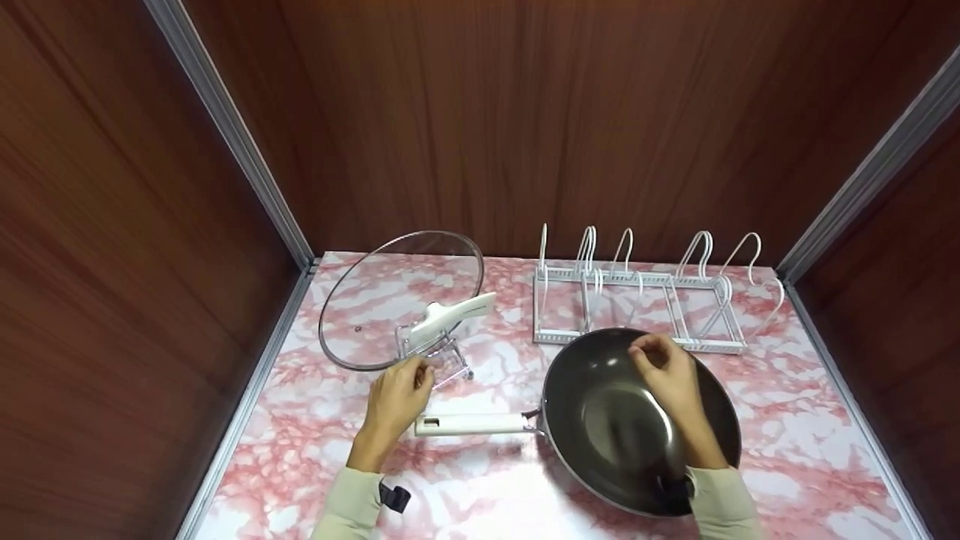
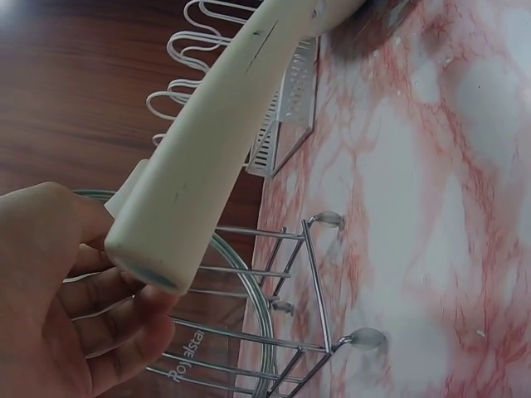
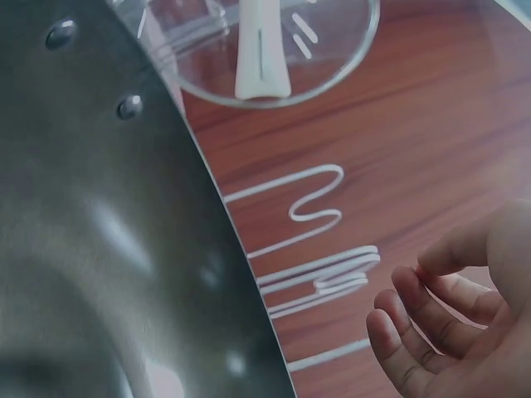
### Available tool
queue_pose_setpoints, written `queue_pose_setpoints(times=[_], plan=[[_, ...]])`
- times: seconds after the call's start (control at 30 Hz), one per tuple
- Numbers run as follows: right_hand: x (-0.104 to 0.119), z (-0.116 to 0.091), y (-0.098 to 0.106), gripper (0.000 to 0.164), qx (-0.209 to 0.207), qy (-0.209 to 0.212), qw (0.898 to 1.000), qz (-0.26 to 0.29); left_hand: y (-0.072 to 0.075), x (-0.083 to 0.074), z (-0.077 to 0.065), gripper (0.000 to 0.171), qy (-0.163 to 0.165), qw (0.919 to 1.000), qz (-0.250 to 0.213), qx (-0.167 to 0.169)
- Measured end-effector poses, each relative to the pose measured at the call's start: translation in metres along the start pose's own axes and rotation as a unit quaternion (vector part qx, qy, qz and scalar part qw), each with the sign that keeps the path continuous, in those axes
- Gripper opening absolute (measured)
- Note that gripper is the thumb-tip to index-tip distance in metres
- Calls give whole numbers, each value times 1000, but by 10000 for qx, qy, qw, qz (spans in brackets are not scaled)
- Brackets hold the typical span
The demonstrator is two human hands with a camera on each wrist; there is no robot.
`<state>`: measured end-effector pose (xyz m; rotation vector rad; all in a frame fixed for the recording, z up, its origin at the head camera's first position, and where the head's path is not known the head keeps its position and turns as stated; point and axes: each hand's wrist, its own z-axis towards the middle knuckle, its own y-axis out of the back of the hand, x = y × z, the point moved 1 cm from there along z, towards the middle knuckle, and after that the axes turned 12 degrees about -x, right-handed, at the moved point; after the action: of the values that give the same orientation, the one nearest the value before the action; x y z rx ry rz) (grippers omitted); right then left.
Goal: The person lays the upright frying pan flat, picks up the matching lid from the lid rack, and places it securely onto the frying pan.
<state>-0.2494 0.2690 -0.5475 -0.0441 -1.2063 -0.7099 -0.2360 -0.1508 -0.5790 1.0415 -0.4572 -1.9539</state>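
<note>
A dark wok (image 1: 600,420) with a cream handle (image 1: 472,424) sits on the table, its handle pointing left. Just beyond the handle's end is my left hand (image 1: 397,394), fingers loosely bent and holding nothing. The handle (image 2: 207,141) overlaps its fingers in the left wrist view. My right hand (image 1: 671,379) hovers over the wok's upper right part; its fingers are loosely curled with nothing in them, as the right wrist view also shows. A glass lid (image 1: 375,300) with a cream grip (image 1: 454,315) leans in a small wire stand (image 1: 450,367) near the left hand.
A white wire rack (image 1: 637,277) with upright loops stands behind the wok, which overlaps its front edge in the head view. Brown wood-look panels (image 1: 480,127) enclose the marbled red-and-white table (image 1: 300,465) at the back and sides.
</note>
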Motion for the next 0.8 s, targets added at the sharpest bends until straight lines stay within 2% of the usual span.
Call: queue_pose_setpoints(times=[0.3, 0.57, 0.8], plan=[[9, 2, -24, 5, 204, 133, 9997, 102, -1, 10, 1, 6, 242, 9994, -148, -209], [19, 3, -45, 7, 476, 257, 9984, 192, -1, 14, 1, 7, 441, 9976, 13, -531], [28, 1, -63, 11, 755, 484, 9952, 396, -2, 14, 1, 10, 611, 9964, 139, -573]])
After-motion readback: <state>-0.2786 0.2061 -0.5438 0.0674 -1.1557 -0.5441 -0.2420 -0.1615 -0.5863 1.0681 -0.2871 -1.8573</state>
